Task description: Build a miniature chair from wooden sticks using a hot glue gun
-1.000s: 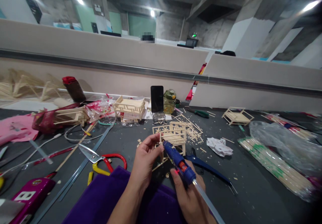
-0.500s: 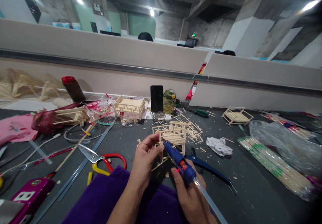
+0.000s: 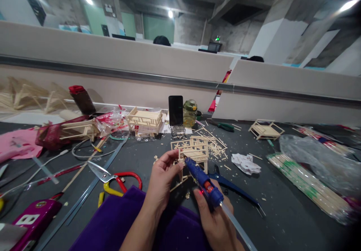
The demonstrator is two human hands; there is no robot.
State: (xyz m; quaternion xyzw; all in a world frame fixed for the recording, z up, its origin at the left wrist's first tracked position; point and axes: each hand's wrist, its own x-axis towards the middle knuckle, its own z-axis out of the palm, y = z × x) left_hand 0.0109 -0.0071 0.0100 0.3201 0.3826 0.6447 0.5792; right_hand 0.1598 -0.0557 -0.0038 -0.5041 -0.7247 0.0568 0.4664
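Observation:
With thumb and fingers, my left hand [image 3: 162,177] grips the near left corner of a small wooden stick model [image 3: 194,153], a frame with railings. My right hand [image 3: 216,217] is wrapped around a blue hot glue gun [image 3: 203,179], and a clear glue stick [image 3: 237,224] sticks out of its back end. The gun's tip points at the model close to my left fingertips; whether it touches cannot be made out. A small red light glows beside my right thumb. Just right of the gun lies a dark blue plier-like tool [image 3: 237,189].
Scissors [image 3: 115,177] with red and yellow handles lie left of my hands. Loose cut sticks [image 3: 216,142] are scattered behind the model. A phone [image 3: 176,110] stands at the back by a bottle [image 3: 190,114]. Bagged skewers [image 3: 307,185] and crumpled paper [image 3: 246,164] lie right.
The glue gun and my right hand have shifted slightly right and down, the tip drawing back a little. My left hand and the model stay in place.

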